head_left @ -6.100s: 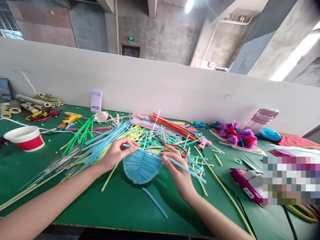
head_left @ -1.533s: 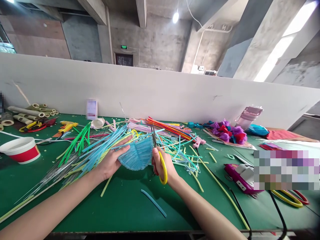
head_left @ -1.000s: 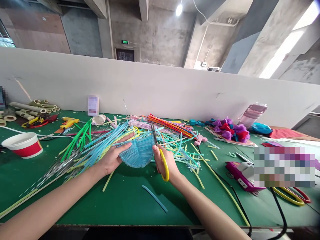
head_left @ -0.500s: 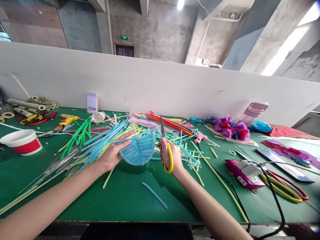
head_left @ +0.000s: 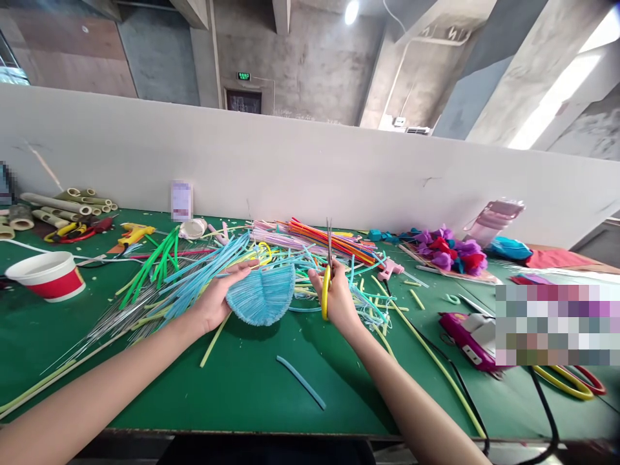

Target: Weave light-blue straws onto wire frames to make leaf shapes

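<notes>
Yellow-handled scissors (head_left: 326, 287), gripped by right fingers (head_left: 315, 279), have withdrawn from the leaf (head_left: 261, 298) left fingers (head_left: 236, 276) pinch.

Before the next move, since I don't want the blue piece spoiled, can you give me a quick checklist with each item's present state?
1. Blue ribbed piece gripped by the left hand: ok.
2. Scissors held in the right hand: ok.
3. Scissors apart from the piece: ok, a gap shows.
4. Scissors fully closed: cannot tell.
5. No loose strip in front of the hands: not ok, a blue strip lies there.
6. Paper cup upright: ok.
</notes>
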`<state>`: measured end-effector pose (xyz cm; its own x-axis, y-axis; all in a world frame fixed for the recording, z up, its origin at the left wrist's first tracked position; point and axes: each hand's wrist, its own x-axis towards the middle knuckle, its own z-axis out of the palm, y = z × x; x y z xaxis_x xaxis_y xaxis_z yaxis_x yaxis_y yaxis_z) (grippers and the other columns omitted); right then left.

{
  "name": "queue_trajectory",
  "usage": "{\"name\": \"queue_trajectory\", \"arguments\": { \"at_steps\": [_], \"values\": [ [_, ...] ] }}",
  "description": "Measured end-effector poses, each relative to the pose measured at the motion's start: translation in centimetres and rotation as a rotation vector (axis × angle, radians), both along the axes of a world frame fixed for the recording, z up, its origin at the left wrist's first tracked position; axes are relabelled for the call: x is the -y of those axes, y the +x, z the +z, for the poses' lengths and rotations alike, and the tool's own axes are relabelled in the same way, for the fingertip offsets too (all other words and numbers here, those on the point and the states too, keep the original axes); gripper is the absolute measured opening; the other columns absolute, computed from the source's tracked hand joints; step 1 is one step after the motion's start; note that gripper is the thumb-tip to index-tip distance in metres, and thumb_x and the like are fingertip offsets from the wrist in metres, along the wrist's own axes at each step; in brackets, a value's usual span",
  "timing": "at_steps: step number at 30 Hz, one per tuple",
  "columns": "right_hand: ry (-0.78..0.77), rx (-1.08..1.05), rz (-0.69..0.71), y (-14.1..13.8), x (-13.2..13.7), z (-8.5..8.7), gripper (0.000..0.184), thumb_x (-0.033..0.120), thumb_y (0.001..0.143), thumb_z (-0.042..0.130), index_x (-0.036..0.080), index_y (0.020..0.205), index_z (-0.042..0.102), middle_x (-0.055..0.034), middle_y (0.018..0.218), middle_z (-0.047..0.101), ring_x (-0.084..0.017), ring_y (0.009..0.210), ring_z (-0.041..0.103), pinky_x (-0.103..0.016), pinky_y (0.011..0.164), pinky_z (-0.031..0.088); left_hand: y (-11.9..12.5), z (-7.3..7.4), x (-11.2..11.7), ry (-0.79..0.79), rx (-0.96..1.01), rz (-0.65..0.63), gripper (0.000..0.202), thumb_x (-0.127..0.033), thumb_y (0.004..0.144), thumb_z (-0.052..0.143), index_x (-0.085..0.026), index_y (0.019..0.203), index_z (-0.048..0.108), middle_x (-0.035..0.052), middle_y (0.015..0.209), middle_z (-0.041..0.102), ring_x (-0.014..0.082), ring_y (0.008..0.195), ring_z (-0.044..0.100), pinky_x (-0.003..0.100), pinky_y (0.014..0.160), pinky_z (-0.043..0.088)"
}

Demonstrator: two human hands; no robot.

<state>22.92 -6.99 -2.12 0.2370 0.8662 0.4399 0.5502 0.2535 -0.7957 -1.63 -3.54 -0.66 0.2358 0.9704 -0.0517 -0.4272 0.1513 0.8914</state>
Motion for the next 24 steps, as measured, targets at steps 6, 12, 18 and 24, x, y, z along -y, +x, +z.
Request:
{"name": "queue_trajectory", "arguments": {
  "at_steps": [6, 12, 18, 24],
  "values": [
    [-0.109, 0.252, -0.118, 0.7, 0.0, -0.3, 0.057, 0.037, 0.084, 0.059, 0.013, 0.133, 0.042, -0.014, 0.107, 0.064, -0.03, 0.103, 0.06, -0.044, 0.089, 0.047, -0.4, -0.8, -0.7, 0.046, -0.029, 0.037, 0.028, -0.025, 0.07, 0.081, -0.017, 0.096, 0.077, 0.0089, 0.11, 0.075, 0.027, 0.102, 0.069, 0.034, 0.082, 0.056],
    [-0.124, 0.506, -0.068, 0.3, 0.3, -0.5, 0.039, 0.03, 0.091, 0.05, 0.01, 0.125, 0.054, -0.0191, 0.11, 0.068, -0.033, 0.108, 0.062, -0.045, 0.089, 0.047, -0.4, -0.2, 0.0, 0.142, -0.1, 0.061, 0.033, -0.028, 0.065, 0.086, -0.018, 0.095, 0.077, 0.0081, 0.101, 0.077, 0.0267, 0.097, 0.07, 0.034, 0.082, 0.054],
    [0.04, 0.439, -0.063, -0.6, 1.4, 1.3, 0.033, 0.038, 0.097, 0.045, 0.016, 0.109, 0.067, -0.0165, 0.111, 0.066, -0.031, 0.107, 0.059, -0.045, 0.096, 0.043, -0.2, 0.3, 1.0, 0.358, -0.293, 0.049, 0.028, -0.028, 0.067, 0.084, -0.018, 0.092, 0.077, 0.0086, 0.097, 0.077, 0.0245, 0.098, 0.069, 0.029, 0.088, 0.051],
    [-0.029, -0.356, 0.406, -2.8, 2.6, 3.3, 0.036, 0.051, 0.085, 0.065, 0.022, 0.105, 0.07, -0.0073, 0.106, 0.072, -0.024, 0.098, 0.066, -0.035, 0.083, 0.051, -0.2, 1.0, 2.2, 0.638, -0.541, -0.024, 0.02, -0.034, 0.078, 0.075, -0.021, 0.094, 0.076, 0.0049, 0.096, 0.076, 0.0223, 0.094, 0.069, 0.031, 0.087, 0.052]
  ]
}}
